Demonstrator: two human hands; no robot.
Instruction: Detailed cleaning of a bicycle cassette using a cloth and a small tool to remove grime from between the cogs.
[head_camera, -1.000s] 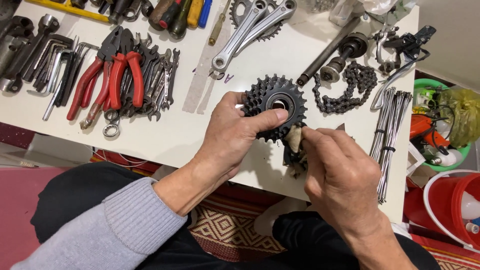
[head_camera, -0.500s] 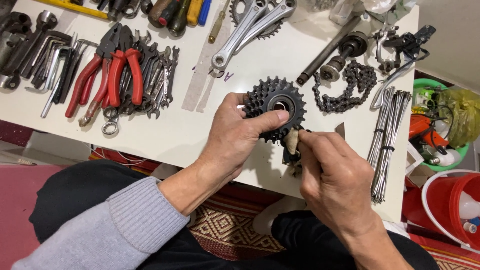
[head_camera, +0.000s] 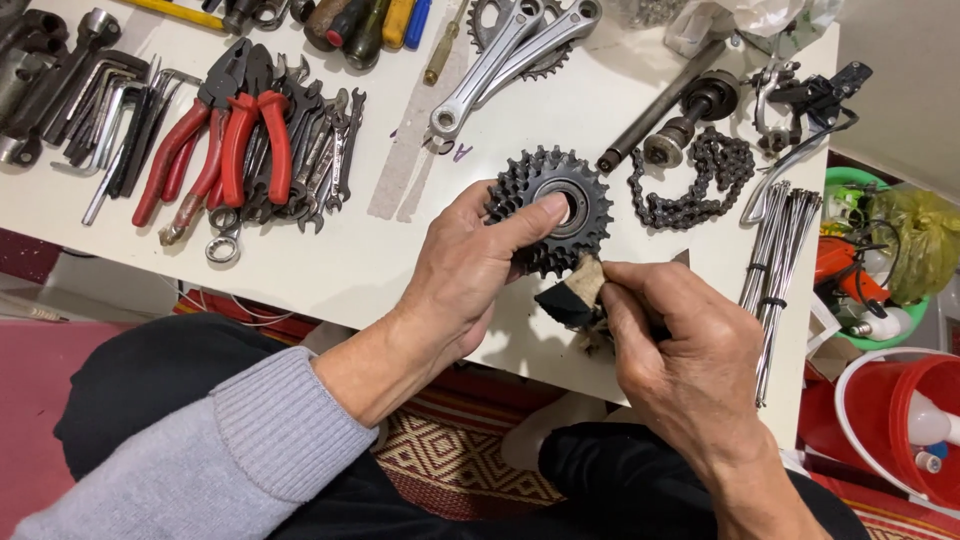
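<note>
My left hand (head_camera: 470, 265) grips a black toothed bicycle sprocket cluster (head_camera: 556, 199) above the white table (head_camera: 360, 260), thumb pressed near its centre hole. My right hand (head_camera: 680, 350) pinches a small dirty sponge-like pad (head_camera: 575, 292), tan on top and black underneath, against the cluster's lower teeth. Part of the pad is hidden behind my fingers.
On the table lie red-handled pliers (head_camera: 230, 130), spanners (head_camera: 320, 150), hex keys (head_camera: 120, 115), a crank arm with chainring (head_camera: 510, 50), a chain (head_camera: 700, 180), an axle (head_camera: 660, 105) and a bundle of spokes (head_camera: 775, 260). A red bucket (head_camera: 900, 420) and a green tub (head_camera: 880, 260) stand at the right.
My right hand has shifted slightly with the pad along the lower edge of the sprocket cluster. The left hand keeps its hold.
</note>
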